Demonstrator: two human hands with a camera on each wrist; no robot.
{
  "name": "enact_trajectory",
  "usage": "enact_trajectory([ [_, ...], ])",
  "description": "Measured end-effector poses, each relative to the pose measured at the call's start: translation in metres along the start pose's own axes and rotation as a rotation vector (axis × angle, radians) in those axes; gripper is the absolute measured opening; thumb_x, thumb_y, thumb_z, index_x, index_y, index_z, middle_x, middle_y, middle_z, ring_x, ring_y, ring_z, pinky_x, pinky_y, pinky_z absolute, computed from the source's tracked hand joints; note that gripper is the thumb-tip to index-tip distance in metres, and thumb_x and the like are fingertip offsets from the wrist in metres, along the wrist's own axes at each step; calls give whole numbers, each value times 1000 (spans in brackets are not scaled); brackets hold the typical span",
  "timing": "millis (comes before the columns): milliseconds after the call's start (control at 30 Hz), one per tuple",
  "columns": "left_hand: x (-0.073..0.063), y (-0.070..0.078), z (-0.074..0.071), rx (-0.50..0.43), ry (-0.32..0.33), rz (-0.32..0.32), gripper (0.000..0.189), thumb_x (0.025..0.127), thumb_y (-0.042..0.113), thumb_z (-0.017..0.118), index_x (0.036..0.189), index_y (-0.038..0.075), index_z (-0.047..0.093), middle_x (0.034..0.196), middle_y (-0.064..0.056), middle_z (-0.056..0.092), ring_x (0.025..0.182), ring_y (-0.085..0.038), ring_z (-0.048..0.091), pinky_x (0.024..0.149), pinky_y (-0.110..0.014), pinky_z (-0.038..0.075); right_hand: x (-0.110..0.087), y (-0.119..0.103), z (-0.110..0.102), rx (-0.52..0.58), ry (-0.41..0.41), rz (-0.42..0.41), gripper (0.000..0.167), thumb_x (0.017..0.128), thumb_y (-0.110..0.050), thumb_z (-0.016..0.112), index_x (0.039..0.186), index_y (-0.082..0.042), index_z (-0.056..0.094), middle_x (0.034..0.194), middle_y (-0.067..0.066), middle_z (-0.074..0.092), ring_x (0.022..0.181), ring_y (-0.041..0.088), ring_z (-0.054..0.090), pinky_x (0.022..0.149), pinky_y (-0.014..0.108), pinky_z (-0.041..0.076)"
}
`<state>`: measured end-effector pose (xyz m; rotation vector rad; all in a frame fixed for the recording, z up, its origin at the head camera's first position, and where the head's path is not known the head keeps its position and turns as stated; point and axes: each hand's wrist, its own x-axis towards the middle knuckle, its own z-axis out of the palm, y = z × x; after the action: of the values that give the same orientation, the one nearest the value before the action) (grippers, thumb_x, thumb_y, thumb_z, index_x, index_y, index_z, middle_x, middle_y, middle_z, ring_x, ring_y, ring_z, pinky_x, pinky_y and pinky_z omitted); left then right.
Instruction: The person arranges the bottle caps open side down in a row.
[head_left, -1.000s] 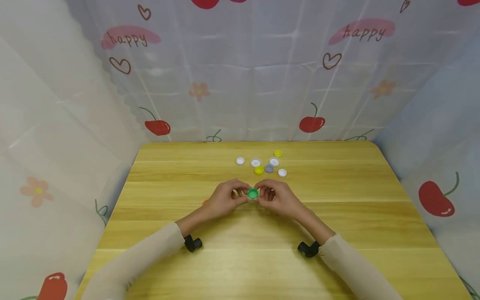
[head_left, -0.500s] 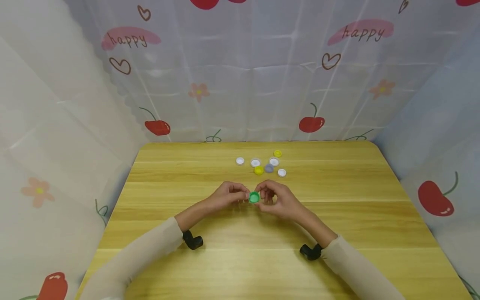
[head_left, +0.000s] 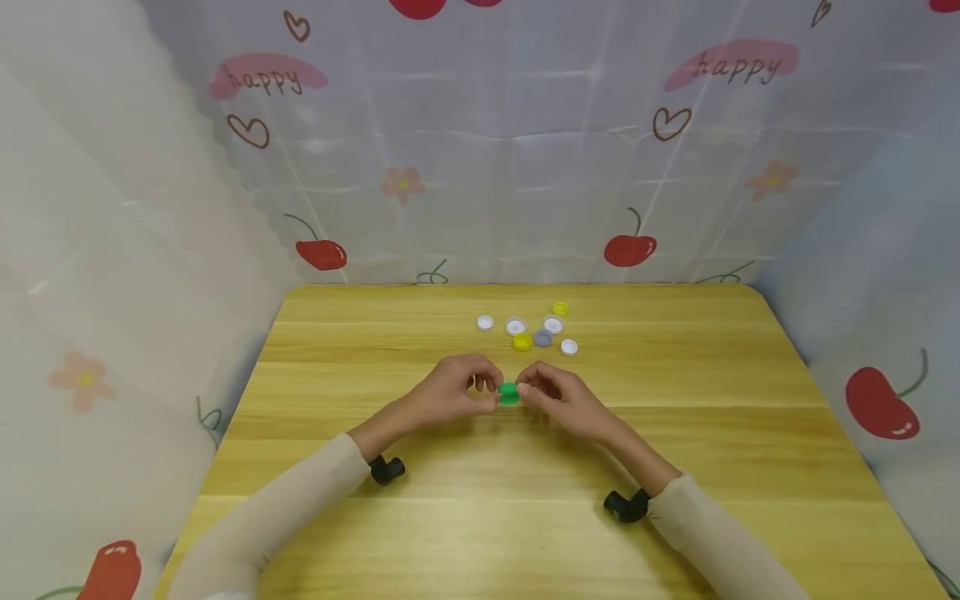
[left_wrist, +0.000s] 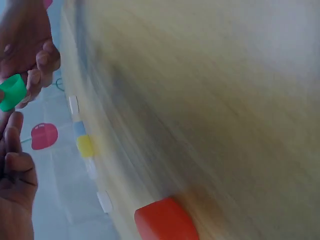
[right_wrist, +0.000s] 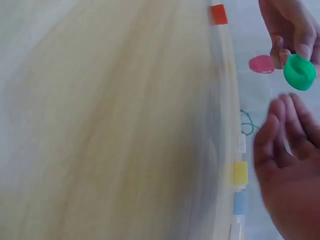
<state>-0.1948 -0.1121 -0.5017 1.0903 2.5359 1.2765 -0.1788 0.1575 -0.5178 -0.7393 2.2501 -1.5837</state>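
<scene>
A small green plastic cap (head_left: 508, 393) is between my two hands, above the middle of the table. My left hand (head_left: 459, 390) pinches its left side with thumb and index finger. On the right side, the thumb and index finger of my right hand (head_left: 564, 400) pinch it too. The right wrist view shows the green cap (right_wrist: 300, 73) against the left hand's thumb, with my right hand's (right_wrist: 292, 165) other fingers close below. In the left wrist view, the green cap (left_wrist: 13, 93) overlaps my right hand.
Behind the hands lie several caps: white (head_left: 485, 322), yellow (head_left: 522, 342) and grey-blue (head_left: 543, 337). An orange-red cap (left_wrist: 166, 221) sits on the wooden table (head_left: 480, 533) by my left hand, hidden in the head view. A printed curtain (head_left: 480, 192) encloses the table.
The green cap has tipped from showing its hollow side to nearly edge-on. My right thumb has come in against it, and my left fingers have shifted their grip.
</scene>
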Motion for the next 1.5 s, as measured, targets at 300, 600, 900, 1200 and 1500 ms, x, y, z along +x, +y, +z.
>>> enact_trajectory([
  [300, 4, 8, 4, 342, 140, 430, 20, 88, 15, 83, 106, 11, 74, 102, 2, 72, 88, -11, 64, 78, -18, 54, 1, 8, -8, 284, -171, 86, 31, 115, -23, 51, 124, 2, 66, 97, 20, 67, 80, 28, 61, 73, 36, 60],
  [600, 3, 12, 9, 275, 148, 368, 21, 94, 16, 83, 112, 11, 74, 105, 0, 73, 89, -13, 65, 76, -22, 57, -2, 8, -4, 310, -52, 58, 25, 108, -15, 59, 120, 6, 64, 95, 6, 67, 79, 15, 60, 74, 31, 56],
  [900, -2, 13, 15, 146, 143, 116, 27, 98, 31, 82, 122, 21, 75, 110, 3, 74, 91, -11, 65, 69, -23, 53, -3, 2, 1, 38, 124, -119, 24, 95, -5, 79, 116, -9, 68, 97, 5, 67, 82, 12, 61, 74, 25, 54],
  [1200, -7, 12, 12, 103, 149, 107, 25, 97, 28, 83, 119, 19, 75, 107, -4, 76, 91, -12, 65, 69, -29, 56, -3, -7, 1, -34, 147, -182, 29, 92, -8, 85, 116, -16, 70, 98, 6, 71, 81, 21, 61, 73, 27, 54],
  [1500, -19, 9, -2, 197, 72, 47, 24, 94, 30, 86, 114, 20, 78, 106, -1, 77, 91, -12, 67, 77, -26, 57, 10, -16, 9, -221, 52, -173, 30, 87, -12, 87, 111, -16, 71, 94, 3, 73, 82, 17, 65, 74, 29, 55],
])
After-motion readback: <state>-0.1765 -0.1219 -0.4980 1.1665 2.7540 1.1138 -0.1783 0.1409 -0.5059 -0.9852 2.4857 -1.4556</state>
